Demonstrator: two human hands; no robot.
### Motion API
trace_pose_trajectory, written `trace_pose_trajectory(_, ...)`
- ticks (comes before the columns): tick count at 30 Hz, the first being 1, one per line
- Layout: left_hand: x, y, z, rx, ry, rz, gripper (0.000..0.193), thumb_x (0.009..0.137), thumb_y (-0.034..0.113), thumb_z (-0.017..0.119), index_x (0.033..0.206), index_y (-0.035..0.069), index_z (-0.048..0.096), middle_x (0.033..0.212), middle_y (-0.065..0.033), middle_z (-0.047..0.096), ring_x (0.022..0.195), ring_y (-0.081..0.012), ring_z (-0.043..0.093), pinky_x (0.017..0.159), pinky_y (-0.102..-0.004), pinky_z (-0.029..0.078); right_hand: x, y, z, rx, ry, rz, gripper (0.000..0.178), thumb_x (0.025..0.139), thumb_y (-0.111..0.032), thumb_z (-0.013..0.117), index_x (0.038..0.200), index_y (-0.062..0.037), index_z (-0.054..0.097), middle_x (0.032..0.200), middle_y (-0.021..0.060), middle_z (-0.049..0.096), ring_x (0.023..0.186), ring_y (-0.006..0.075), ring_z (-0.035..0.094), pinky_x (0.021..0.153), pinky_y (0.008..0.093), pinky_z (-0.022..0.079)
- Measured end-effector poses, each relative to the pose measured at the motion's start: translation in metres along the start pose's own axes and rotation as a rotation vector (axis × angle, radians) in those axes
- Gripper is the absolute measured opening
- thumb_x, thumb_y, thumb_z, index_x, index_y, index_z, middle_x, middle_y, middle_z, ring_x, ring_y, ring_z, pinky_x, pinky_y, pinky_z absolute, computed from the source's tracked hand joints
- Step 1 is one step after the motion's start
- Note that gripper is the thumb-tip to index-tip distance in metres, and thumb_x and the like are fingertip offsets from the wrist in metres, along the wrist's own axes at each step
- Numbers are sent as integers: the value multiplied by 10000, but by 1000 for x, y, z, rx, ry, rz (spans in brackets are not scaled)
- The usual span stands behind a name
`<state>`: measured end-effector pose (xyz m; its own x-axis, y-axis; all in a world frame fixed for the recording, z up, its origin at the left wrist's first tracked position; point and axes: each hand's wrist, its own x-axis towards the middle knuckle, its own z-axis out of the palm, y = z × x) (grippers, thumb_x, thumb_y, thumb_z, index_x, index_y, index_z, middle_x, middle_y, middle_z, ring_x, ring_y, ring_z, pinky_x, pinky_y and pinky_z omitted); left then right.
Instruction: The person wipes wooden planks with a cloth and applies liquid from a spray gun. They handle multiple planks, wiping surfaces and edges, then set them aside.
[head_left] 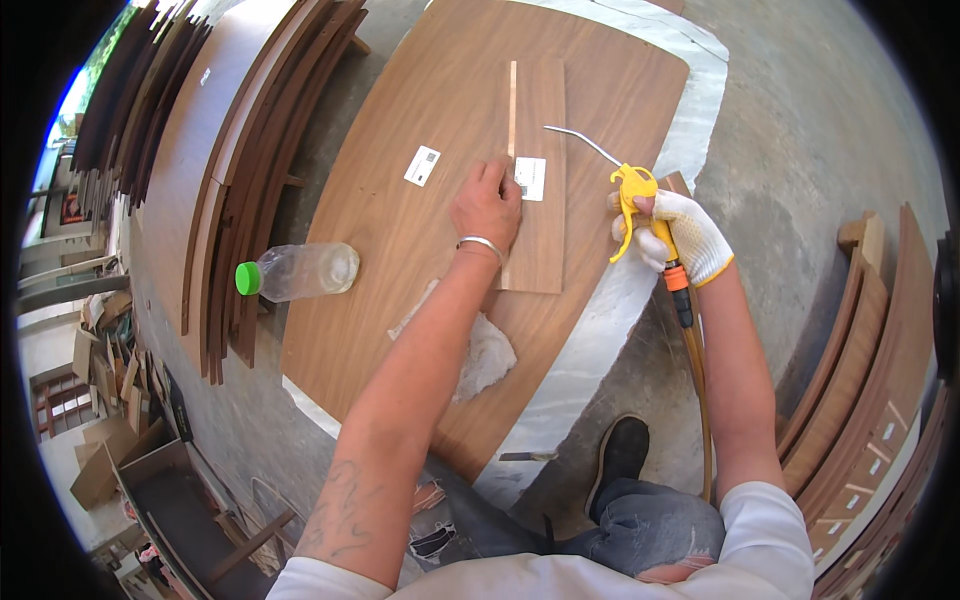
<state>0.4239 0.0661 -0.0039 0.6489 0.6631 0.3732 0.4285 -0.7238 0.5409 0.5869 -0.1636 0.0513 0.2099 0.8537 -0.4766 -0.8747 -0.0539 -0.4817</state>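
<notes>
My gloved right hand (pixel 685 235) is wrapped round a yellow air blow gun (pixel 634 185). Its thin bent metal nozzle points up and left, over the right side of a narrow wooden board (pixel 543 235). An orange and black coupling joins the gun to a hose (pixel 697 370). At the board's left edge, which shows a pale strip, my bare left hand (pixel 486 205) holds on with curled fingers; its fingertips are partly hidden. A white label (pixel 530 178) sits on the board beside those fingers. Beneath lies a large wooden panel (pixel 390 240) with another white label (pixel 421 166).
A clear bottle with a green cap (pixel 300 272) lies on the large panel, and a crumpled whitish cloth (pixel 485 360) is under my left forearm. Stacked brown panels (pixel 235 180) stand at left, more curved boards (pixel 850 370) at right. A wooden box (pixel 190 500) is lower left.
</notes>
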Motion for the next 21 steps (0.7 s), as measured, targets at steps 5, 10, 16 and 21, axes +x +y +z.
trace_pose_trajectory(5,1,-2,1,-36,34,25,159,895,130,689,1048,168,713,901,-83,646,787,-355,670,664,-479,534,-1,1,3,-1,21,-10,387,989,-223,614,1251,40,506,941,272,657,308,133,411,306,263,340)
trace_pose_trajectory(10,1,-3,3,-10,31,36,145,891,141,696,1034,164,713,894,-84,651,784,-358,670,665,-485,535,0,1,-1,-20,18,-9,389,988,-217,618,1255,42,504,944,275,651,309,130,414,302,263,336)
trace_pose_trajectory(16,1,-3,2,-19,24,0,231,898,143,680,1128,146,705,922,-111,668,804,-373,675,693,-497,544,3,1,-4,9,4,2,383,988,-206,615,1257,43,505,954,277,649,308,130,415,297,266,339)
trace_pose_trajectory(21,1,2,0,13,-29,-82,300,912,133,643,1209,115,682,993,-133,688,847,-382,681,730,-513,548,2,2,-5,2,-2,-16,384,985,-204,617,1259,42,505,965,283,653,304,139,423,299,268,358)
